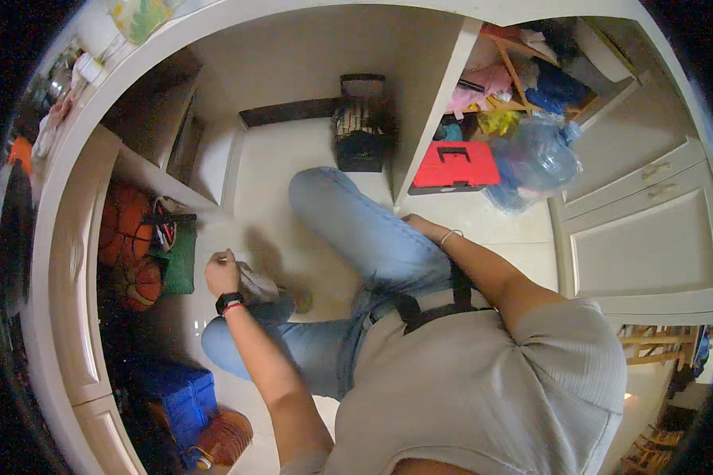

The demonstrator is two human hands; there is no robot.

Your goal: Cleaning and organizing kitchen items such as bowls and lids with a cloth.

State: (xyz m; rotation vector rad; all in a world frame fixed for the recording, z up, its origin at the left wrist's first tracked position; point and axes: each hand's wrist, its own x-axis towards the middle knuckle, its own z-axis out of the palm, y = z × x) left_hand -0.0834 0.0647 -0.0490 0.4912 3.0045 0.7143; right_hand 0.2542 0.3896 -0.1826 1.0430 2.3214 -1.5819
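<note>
My left hand (221, 274), with a dark watch at the wrist, is over the floor beside my left foot, its fingers curled. Whether it holds anything small cannot be told. Just behind it is a greyish-white shoe or cloth (258, 284), partly hidden. My right hand (426, 227), with a pale bracelet on the wrist, is at the outer side of my right thigh (362, 231), its fingers partly hidden by the jeans. The red-lidded toolbox (457, 163) on the floor is the nearest object beyond that hand.
Beside the toolbox lies a large clear plastic bottle (538, 157). A filled black box (359, 148) stands ahead by the partition (434, 107). Leftward, the cabinet holds orange balls (142, 282), a green bag (179, 267) and a blue container (190, 401). A white cabinet door (641, 243) is at right.
</note>
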